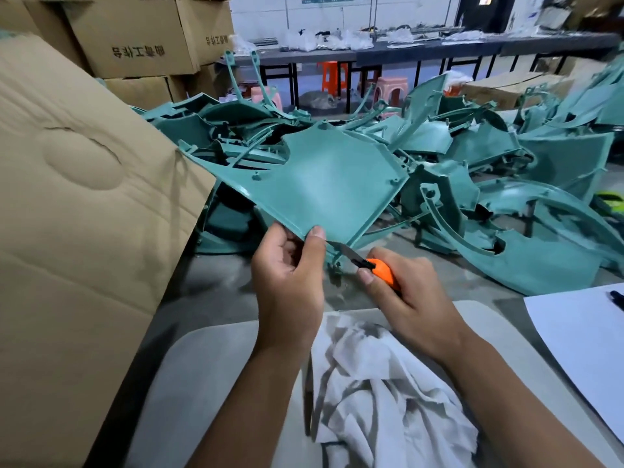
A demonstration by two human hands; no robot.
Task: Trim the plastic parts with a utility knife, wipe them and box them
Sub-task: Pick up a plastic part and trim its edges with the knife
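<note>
A large teal plastic part (324, 184) is held up over the table, tilted toward me. My left hand (290, 275) pinches its near corner, thumb on top. My right hand (405, 292) grips an orange utility knife (380, 268); its blade lies against the part's lower edge, just right of my left thumb. A crumpled white cloth (378, 383) lies below my wrists. Many more teal plastic parts (506, 157) are heaped across the table behind.
A big cardboard box flap (84, 214) stands at the left, with stacked cartons (135, 35) behind it. White paper (580, 336) with a pen lies at the right. A long bench and plastic stools (331, 76) stand at the back.
</note>
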